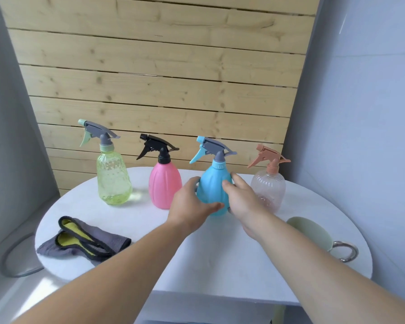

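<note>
Both hands, left hand (pixel 192 202) and right hand (pixel 242 198), wrap curled fingers (pixel 227 183) round the upright blue spray bottle (pixel 212 188) standing between them on the table (pixel 220 253).

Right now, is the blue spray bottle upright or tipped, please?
Upright: blue spray bottle stands base-down on the round table, trigger head on top.

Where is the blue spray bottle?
Head view, centre-right: the blue spray bottle stands between the pink bottle and clear bottle, held by left hand and right hand.

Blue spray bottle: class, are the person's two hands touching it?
Touching. Head view: left hand and right hand wrap their fingers round the blue spray bottle sides.
</note>
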Demonstrator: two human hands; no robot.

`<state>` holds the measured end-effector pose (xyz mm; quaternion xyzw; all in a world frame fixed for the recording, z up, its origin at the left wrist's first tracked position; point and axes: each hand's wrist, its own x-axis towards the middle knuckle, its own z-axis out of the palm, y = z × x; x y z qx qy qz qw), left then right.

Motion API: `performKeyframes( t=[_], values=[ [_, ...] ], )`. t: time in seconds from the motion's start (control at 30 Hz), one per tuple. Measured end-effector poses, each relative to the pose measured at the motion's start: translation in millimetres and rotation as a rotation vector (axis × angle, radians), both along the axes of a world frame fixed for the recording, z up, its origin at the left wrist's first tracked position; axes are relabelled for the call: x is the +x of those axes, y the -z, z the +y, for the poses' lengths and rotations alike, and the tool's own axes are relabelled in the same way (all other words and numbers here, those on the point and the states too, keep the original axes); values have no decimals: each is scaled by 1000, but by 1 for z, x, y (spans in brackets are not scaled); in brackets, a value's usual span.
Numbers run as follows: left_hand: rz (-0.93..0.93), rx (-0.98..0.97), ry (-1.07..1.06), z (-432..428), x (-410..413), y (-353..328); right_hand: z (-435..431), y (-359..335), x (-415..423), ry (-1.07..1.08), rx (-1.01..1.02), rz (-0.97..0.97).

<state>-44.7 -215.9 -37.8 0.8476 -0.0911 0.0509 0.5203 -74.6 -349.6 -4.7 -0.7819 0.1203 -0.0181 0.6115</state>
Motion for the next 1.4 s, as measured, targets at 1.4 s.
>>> performKeyframes(
  t=[1.4],
  values=[
    [35,182,-6,-39,-46,-5,-123,-29,24,303,-13,-103]
  ],
)
